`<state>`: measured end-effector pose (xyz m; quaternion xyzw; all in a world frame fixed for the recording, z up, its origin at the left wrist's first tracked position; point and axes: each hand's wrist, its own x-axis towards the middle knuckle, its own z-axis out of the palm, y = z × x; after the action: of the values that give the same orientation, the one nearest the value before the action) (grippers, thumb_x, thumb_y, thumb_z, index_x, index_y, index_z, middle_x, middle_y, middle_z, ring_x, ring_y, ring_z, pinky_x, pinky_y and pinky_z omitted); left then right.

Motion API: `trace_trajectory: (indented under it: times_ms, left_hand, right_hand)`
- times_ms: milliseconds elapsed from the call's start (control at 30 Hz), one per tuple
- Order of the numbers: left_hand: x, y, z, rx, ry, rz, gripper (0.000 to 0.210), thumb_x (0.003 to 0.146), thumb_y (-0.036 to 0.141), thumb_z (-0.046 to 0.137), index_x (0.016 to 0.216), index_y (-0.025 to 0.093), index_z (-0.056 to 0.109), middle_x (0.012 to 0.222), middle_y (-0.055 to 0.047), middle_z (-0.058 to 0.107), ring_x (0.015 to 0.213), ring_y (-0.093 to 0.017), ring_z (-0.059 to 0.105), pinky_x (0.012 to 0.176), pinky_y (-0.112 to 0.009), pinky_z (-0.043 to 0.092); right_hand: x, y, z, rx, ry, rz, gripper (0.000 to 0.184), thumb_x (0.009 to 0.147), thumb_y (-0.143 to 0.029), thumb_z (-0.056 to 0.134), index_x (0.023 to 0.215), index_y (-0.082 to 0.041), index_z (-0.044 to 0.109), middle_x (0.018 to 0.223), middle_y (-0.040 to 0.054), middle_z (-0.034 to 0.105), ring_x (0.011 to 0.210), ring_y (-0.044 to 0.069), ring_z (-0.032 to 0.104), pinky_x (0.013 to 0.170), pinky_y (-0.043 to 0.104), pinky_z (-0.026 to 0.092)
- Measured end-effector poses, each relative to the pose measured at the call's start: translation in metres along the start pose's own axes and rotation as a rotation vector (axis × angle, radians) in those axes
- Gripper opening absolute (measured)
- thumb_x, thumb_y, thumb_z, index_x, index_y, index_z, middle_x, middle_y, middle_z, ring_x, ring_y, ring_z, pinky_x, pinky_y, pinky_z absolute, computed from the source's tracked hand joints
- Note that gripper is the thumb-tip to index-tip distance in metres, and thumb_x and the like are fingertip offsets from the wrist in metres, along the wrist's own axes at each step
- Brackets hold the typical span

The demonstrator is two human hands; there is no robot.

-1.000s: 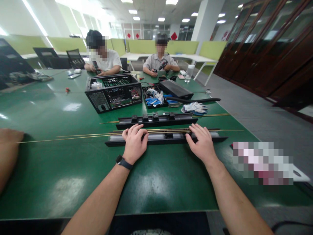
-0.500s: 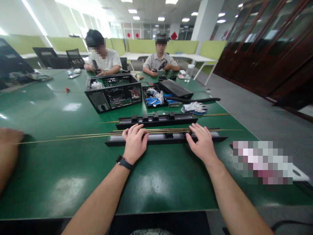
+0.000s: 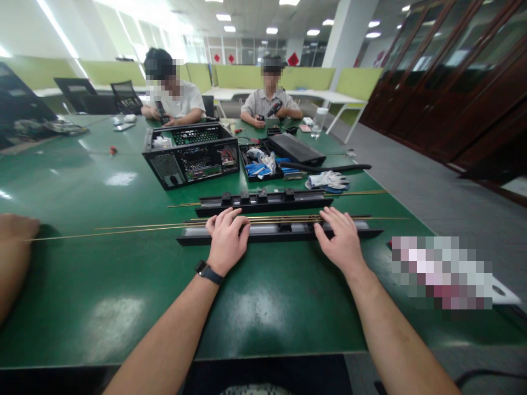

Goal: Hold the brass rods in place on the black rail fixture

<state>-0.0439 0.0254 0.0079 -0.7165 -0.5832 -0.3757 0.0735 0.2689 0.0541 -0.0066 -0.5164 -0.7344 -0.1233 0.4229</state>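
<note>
A long black rail-like housing (image 3: 263, 239) lies crosswise on the green table in front of me. Thin brass-coloured rods (image 3: 280, 219) run along it and stick out past both ends. My left hand (image 3: 228, 241) rests over its left part, fingers spread and bent across the rods, wrist in a dark watch. Over the right part lies my right hand (image 3: 341, 236), fingers apart, with the thumb near a small black block (image 3: 285, 227) in the housing. The undersides of my fingertips are hidden. Just behind sits a similar black housing (image 3: 263, 209) with several blocks.
Farther back stand an opened computer case (image 3: 189, 159), a tray with blue-and-white gloves (image 3: 263, 164), and a black box (image 3: 296, 149). Another glove (image 3: 327, 181) lies to the right. Another person's arm (image 3: 14, 252) reaches in at left. Two people sit opposite, one holding a drill (image 3: 274, 108).
My right hand has shifted very slightly to the right. Otherwise the hands, rods and housings look the same.
</note>
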Motion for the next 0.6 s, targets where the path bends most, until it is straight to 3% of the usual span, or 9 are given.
trace_trajectory:
  times_ms: [233, 400, 500, 600]
  left_hand:
    - [0.000, 0.001, -0.002, -0.018, 0.016, -0.004, 0.010, 0.098, 0.030, 0.058, 0.101, 0.028, 0.068, 0.133, -0.006, 0.069, 0.136, -0.029, 0.054, 0.111, -0.052, 0.029]
    - [-0.001, 0.000, -0.002, -0.021, 0.013, 0.014, 0.016, 0.099, 0.031, 0.058, 0.111, 0.028, 0.069, 0.135, -0.007, 0.068, 0.138, -0.029, 0.053, 0.112, -0.051, 0.031]
    - [-0.002, 0.000, 0.000, -0.020, 0.001, 0.024, 0.022, 0.099, 0.029, 0.057, 0.118, 0.028, 0.068, 0.136, -0.008, 0.067, 0.139, -0.029, 0.052, 0.114, -0.051, 0.030]
    - [-0.003, 0.000, 0.003, -0.015, -0.010, 0.034, 0.028, 0.100, 0.028, 0.055, 0.126, 0.027, 0.066, 0.138, -0.009, 0.067, 0.140, -0.029, 0.052, 0.117, -0.052, 0.029]
  right_hand:
    - [0.002, -0.003, -0.002, 0.024, 0.031, 0.030, 0.034, 0.096, -0.035, 0.060, 0.125, -0.021, 0.072, 0.133, 0.0129, 0.071, 0.130, 0.031, 0.062, 0.117, 0.057, 0.037]
    - [0.008, -0.010, -0.012, 0.056, 0.184, 0.070, 0.028, 0.097, -0.031, 0.058, 0.117, -0.019, 0.073, 0.121, 0.0140, 0.075, 0.117, 0.030, 0.068, 0.108, 0.050, 0.049]
    - [0.009, -0.009, -0.017, 0.028, 0.305, 0.183, 0.025, 0.097, -0.033, 0.057, 0.109, -0.019, 0.074, 0.111, 0.0144, 0.076, 0.107, 0.030, 0.070, 0.102, 0.048, 0.052]
    - [0.007, -0.006, -0.018, 0.144, 0.323, 0.434, 0.029, 0.096, -0.043, 0.059, 0.099, -0.019, 0.074, 0.092, 0.0118, 0.075, 0.086, 0.027, 0.071, 0.083, 0.041, 0.058]
